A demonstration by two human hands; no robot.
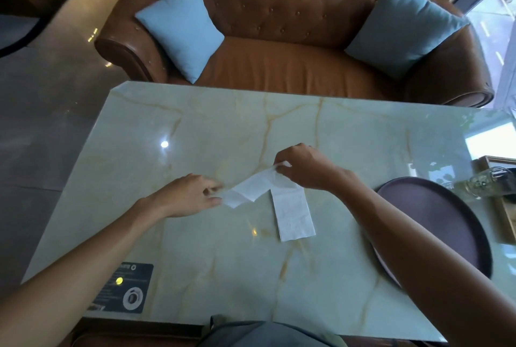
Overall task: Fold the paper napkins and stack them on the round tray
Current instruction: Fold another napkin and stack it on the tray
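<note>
A white paper napkin is stretched in the air between both hands, just above the marble table. My left hand pinches its lower left end and my right hand pinches its upper right end. A second napkin, folded into a narrow rectangle, lies flat on the table below my right hand. The round dark tray sits at the right, partly hidden by my right forearm, with nothing visible on it.
A clear glass bottle lies on a wooden box at the far right edge. A dark card sits near the table's front left corner. A brown leather sofa with two blue cushions stands behind the table.
</note>
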